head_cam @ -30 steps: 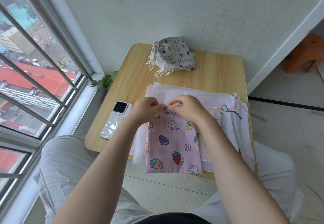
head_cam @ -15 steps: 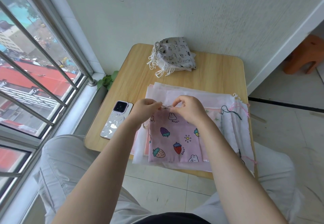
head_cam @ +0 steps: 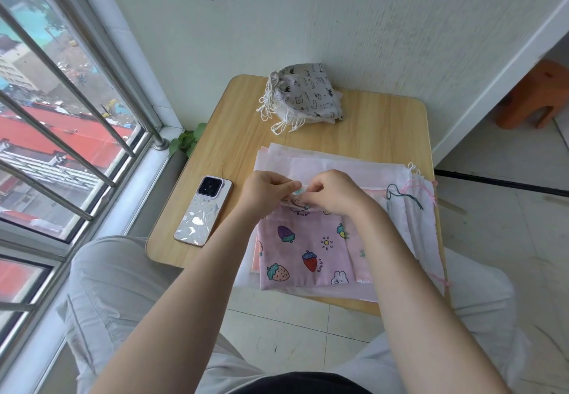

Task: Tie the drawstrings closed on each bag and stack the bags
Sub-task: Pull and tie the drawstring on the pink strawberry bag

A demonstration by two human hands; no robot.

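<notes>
I have the pink strawberry-print bag (head_cam: 303, 252) lying on top of the pile of untied bags (head_cam: 348, 168) at the near edge of the counter (head_cam: 234, 135), its bottom hanging just past the edge toward my lap. Both my hands meet at its gathered mouth: my left hand (head_cam: 266, 190) and my right hand (head_cam: 334, 192) have their fingers curled in, pinching the bunched top and what I take to be its drawstring, though the cord itself is hidden between my fingertips. So I judge I am in the middle of tying this one closed, the neck already cinched and the knot not yet finished.

At the far side of the counter sits the stack of tied cat-print bags (head_cam: 306, 94), their white cords trailing off to the left. A phone (head_cam: 203, 212) lies face down beside my left wrist.

Next I would need to pull the knot snug without loosening the gathers, then lift the bag clear of the pile and set it on that far stack.
</notes>
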